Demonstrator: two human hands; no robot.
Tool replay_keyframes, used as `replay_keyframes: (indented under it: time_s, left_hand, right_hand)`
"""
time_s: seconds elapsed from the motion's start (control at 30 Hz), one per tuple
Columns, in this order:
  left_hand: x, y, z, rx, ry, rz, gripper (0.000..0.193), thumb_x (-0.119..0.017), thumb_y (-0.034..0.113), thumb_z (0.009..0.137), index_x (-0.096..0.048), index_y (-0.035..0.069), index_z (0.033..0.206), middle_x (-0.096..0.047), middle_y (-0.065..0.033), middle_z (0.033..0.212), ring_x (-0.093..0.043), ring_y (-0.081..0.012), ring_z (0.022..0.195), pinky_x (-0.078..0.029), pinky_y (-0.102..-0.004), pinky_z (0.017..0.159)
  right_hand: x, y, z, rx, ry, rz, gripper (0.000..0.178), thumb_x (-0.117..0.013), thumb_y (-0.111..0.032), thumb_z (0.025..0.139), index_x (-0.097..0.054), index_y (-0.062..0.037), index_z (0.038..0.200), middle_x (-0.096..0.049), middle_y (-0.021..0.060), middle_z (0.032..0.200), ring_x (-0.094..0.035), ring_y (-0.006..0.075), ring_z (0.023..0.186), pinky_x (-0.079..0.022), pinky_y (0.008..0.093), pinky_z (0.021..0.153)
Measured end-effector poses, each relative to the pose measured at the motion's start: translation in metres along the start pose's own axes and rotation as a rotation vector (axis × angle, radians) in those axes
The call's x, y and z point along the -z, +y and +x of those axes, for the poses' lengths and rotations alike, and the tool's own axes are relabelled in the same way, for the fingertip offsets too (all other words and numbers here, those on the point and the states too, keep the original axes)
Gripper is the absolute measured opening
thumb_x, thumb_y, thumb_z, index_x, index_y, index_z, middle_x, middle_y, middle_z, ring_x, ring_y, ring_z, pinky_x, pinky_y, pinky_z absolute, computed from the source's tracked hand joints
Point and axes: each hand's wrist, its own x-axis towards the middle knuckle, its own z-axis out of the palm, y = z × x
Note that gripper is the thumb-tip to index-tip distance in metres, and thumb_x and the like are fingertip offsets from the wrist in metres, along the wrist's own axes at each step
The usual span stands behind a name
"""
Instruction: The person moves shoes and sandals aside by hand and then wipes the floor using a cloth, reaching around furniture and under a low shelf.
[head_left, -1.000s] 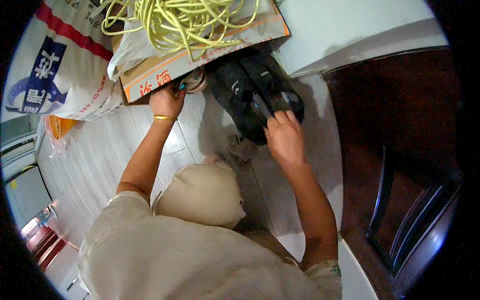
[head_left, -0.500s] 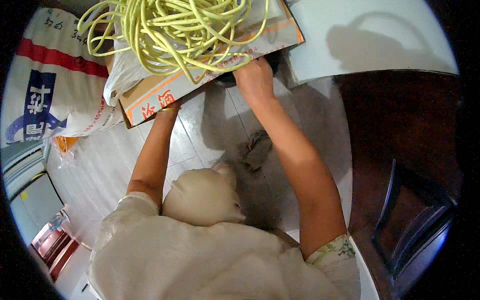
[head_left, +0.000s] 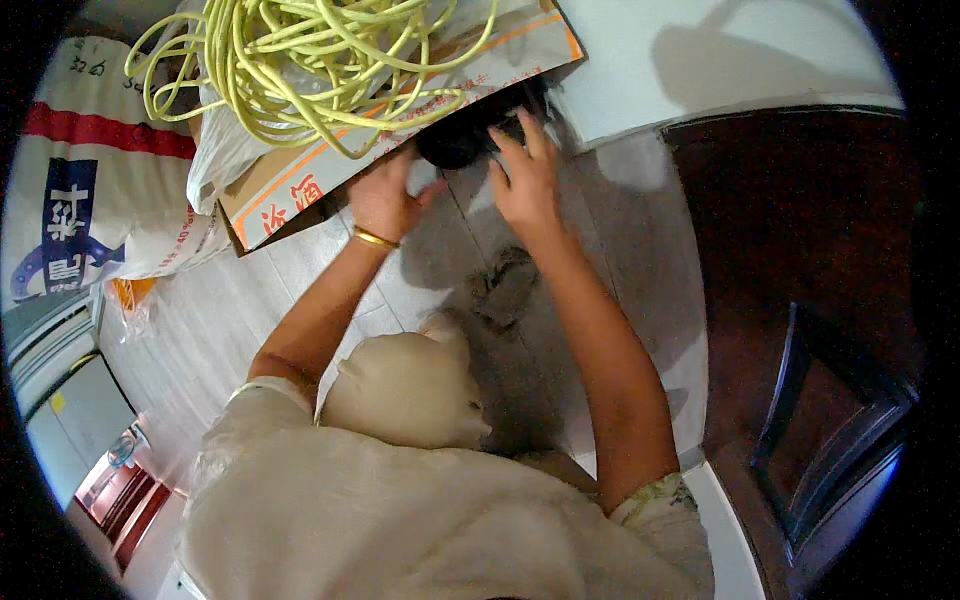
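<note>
Both grips are apart: the right hand (head_left: 526, 188) has let go of the black bag (head_left: 455, 146), now unheld and mostly hidden under the cardboard box (head_left: 515, 68), the left hand (head_left: 386, 203) by its edge

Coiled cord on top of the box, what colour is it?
The cord is yellow-green, seen best in the head view.
</note>
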Motion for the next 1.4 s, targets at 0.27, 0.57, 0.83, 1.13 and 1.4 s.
replay_keyframes:
  time_s: [0.27, 0.57, 0.83, 1.13, 1.4]
  left_hand:
    - [-0.067, 0.023, 0.066, -0.032, -0.230, 0.112, 0.092, -0.077, 0.042, 0.062, -0.031, 0.022, 0.139, -0.051, -0.0181, 0.124, -0.053, -0.0402, 0.107, -0.041, -0.0462, 0.093]
    - [-0.066, 0.012, 0.087, -0.004, -0.036, -0.133, 0.038, -0.062, 0.032, 0.078, -0.059, 0.012, 0.111, -0.055, -0.0146, 0.119, -0.050, -0.0379, 0.110, -0.037, -0.0486, 0.096]
    - [-0.092, 0.004, 0.143, 0.171, -0.362, 0.032, 0.061, -0.053, 0.040, 0.085, -0.039, 0.006, 0.133, -0.040, -0.0187, 0.136, -0.036, -0.0344, 0.126, -0.028, -0.0439, 0.105]
    - [-0.060, 0.092, -0.062, -0.284, -0.214, -0.034, 0.090, -0.075, 0.043, 0.062, -0.033, 0.020, 0.138, -0.019, -0.0173, 0.147, -0.020, -0.0354, 0.135, -0.015, -0.0640, 0.101]
    - [-0.100, 0.082, -0.100, -0.419, -0.563, 0.311, 0.058, -0.058, 0.032, 0.082, -0.039, 0.019, 0.134, -0.019, -0.0129, 0.148, -0.019, -0.0322, 0.136, -0.018, -0.0577, 0.105]
  right_hand:
    - [0.057, -0.008, -0.140, -0.334, -0.231, 0.011, 0.035, -0.061, -0.010, 0.080, -0.056, -0.0042, 0.115, -0.050, 0.0172, 0.121, -0.047, 0.0349, 0.112, -0.039, 0.0415, 0.094]
    - [0.114, -0.012, -0.282, -0.579, -0.308, -0.031, 0.038, -0.062, -0.007, 0.079, -0.054, -0.0054, 0.117, -0.054, 0.0175, 0.116, -0.049, 0.0338, 0.111, -0.040, 0.0405, 0.094]
    - [0.131, -0.001, -0.303, -0.668, -0.261, -0.035, 0.033, -0.060, -0.003, 0.080, -0.055, -0.0038, 0.113, -0.055, 0.0173, 0.116, -0.052, 0.0337, 0.108, -0.041, 0.0394, 0.093]
    - [0.107, -0.003, -0.322, -0.806, -0.296, -0.040, 0.035, -0.061, -0.007, 0.080, -0.054, -0.0017, 0.113, -0.053, 0.0215, 0.118, -0.049, 0.0364, 0.111, -0.038, 0.0399, 0.096]
    - [0.109, -0.009, -0.334, -0.728, -0.381, 0.046, 0.038, -0.061, -0.009, 0.079, -0.054, -0.0028, 0.116, -0.053, 0.0194, 0.119, -0.049, 0.0360, 0.111, -0.038, 0.0402, 0.097]
